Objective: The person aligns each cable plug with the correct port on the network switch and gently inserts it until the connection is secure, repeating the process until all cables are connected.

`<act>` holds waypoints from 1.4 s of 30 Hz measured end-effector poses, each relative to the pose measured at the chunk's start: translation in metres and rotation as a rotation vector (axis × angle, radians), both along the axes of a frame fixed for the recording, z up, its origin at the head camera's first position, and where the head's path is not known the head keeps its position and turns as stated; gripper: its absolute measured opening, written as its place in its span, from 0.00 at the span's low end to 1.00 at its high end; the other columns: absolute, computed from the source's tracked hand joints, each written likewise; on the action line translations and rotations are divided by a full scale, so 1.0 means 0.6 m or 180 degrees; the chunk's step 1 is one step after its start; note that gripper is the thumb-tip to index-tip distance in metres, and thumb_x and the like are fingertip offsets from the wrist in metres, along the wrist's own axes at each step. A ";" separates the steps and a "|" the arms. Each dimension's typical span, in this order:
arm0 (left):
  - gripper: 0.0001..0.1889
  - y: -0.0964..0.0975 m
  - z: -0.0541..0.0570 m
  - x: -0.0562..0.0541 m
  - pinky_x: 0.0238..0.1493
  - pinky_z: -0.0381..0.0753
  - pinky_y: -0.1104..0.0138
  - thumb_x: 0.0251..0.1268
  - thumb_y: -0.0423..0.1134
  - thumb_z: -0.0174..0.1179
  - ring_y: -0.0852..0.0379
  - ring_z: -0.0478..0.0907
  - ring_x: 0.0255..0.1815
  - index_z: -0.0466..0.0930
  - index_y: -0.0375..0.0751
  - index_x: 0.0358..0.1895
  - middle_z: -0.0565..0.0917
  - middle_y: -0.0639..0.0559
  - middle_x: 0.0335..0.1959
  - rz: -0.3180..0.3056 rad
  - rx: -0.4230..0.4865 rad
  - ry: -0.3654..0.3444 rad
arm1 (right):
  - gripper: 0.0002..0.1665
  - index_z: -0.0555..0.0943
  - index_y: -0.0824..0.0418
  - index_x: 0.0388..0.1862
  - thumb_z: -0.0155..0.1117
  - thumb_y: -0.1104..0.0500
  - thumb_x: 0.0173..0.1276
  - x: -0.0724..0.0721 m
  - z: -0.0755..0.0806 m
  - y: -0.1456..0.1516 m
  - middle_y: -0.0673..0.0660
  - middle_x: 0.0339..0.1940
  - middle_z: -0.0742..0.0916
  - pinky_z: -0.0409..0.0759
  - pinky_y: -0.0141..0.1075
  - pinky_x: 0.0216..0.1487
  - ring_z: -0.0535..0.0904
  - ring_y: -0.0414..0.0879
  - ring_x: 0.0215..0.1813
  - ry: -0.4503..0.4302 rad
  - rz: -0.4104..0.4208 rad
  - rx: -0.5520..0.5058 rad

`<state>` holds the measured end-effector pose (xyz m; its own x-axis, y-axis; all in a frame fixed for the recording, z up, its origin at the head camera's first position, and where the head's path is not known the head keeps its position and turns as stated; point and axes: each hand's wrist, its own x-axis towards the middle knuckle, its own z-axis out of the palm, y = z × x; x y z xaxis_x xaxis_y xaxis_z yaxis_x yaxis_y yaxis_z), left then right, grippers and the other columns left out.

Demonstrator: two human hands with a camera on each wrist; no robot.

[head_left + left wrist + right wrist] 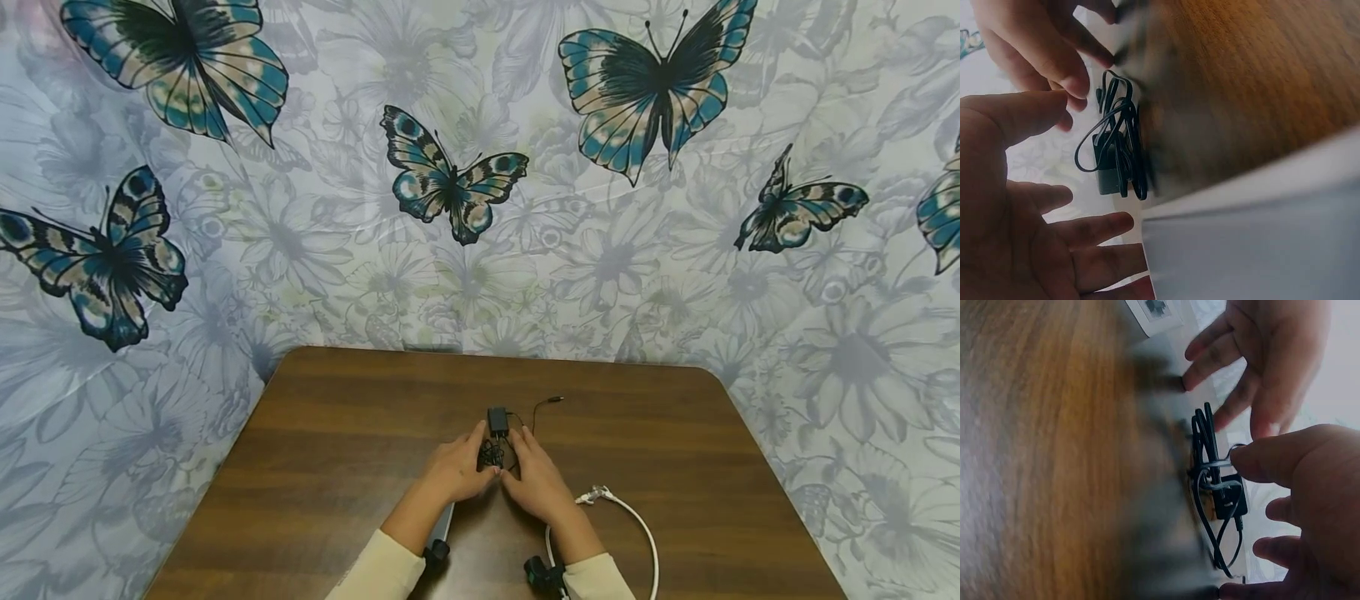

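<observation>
A black power adapter (497, 421) lies on the wooden table with its black cable (491, 454) wound into a bundle on the near side. One loose cable end with a plug (555, 400) stretches off to the right. My left hand (456, 468) is at the bundle's left, fingers spread and fairly straight. On the other side, my right hand (538, 479) has its fingers extended along the adapter. In the right wrist view the right thumb (1260, 459) overlaps a cable loop; contact is unclear. Neither hand is seen gripping the adapter or cable.
A pale, flat-sided box (1254, 250) lies beneath my left wrist, partly hidden. A white cable (651, 542) curves beside my right forearm. The table's far edge (495, 357) meets a butterfly-patterned backdrop (465, 275).
</observation>
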<state>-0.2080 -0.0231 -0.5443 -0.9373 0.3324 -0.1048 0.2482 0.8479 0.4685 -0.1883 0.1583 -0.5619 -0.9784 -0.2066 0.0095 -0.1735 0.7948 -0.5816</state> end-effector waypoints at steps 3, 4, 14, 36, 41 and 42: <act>0.44 0.004 0.000 -0.001 0.55 0.77 0.45 0.66 0.58 0.62 0.34 0.79 0.56 0.55 0.46 0.79 0.74 0.40 0.68 -0.0005 -0.0022 -0.0003 | 0.43 0.61 0.61 0.78 0.65 0.51 0.69 0.001 0.001 -0.005 0.69 0.78 0.62 0.65 0.68 0.65 0.61 0.72 0.73 -0.0054 0.0007 0.0070; 0.43 0.005 0.000 -0.002 0.55 0.78 0.45 0.65 0.58 0.62 0.34 0.79 0.56 0.55 0.46 0.79 0.74 0.40 0.68 -0.0007 -0.0035 0.0001 | 0.42 0.62 0.61 0.78 0.65 0.51 0.69 0.001 0.001 -0.006 0.69 0.78 0.63 0.64 0.70 0.64 0.62 0.74 0.73 -0.0051 0.0008 0.0088; 0.36 0.008 0.000 -0.002 0.59 0.76 0.46 0.68 0.58 0.59 0.38 0.76 0.62 0.63 0.51 0.76 0.74 0.47 0.70 -0.0114 -0.0303 0.0061 | 0.36 0.69 0.61 0.73 0.64 0.51 0.70 0.002 0.002 -0.008 0.64 0.73 0.73 0.59 0.77 0.59 0.60 0.79 0.71 -0.0070 0.0082 0.0156; 0.06 0.014 -0.006 0.001 0.31 0.78 0.55 0.68 0.47 0.62 0.45 0.84 0.33 0.78 0.53 0.34 0.87 0.52 0.32 -0.0190 -0.0400 0.0462 | 0.28 0.74 0.66 0.68 0.63 0.59 0.71 -0.004 -0.006 0.006 0.68 0.65 0.79 0.67 0.62 0.66 0.70 0.70 0.68 0.0132 0.0098 0.0066; 0.06 0.012 -0.008 0.002 0.29 0.77 0.57 0.68 0.44 0.63 0.48 0.83 0.31 0.78 0.54 0.32 0.86 0.55 0.29 -0.0271 -0.0379 0.0541 | 0.29 0.72 0.69 0.68 0.63 0.60 0.71 -0.004 -0.006 0.009 0.69 0.65 0.78 0.72 0.57 0.64 0.73 0.66 0.66 0.0128 0.0011 0.0013; 0.06 0.012 -0.008 0.003 0.29 0.77 0.57 0.68 0.44 0.63 0.48 0.83 0.31 0.78 0.54 0.31 0.86 0.55 0.28 -0.0275 -0.0362 0.0547 | 0.30 0.72 0.70 0.68 0.64 0.60 0.71 -0.003 -0.007 0.009 0.69 0.64 0.78 0.73 0.57 0.63 0.74 0.65 0.66 0.0123 -0.0010 0.0007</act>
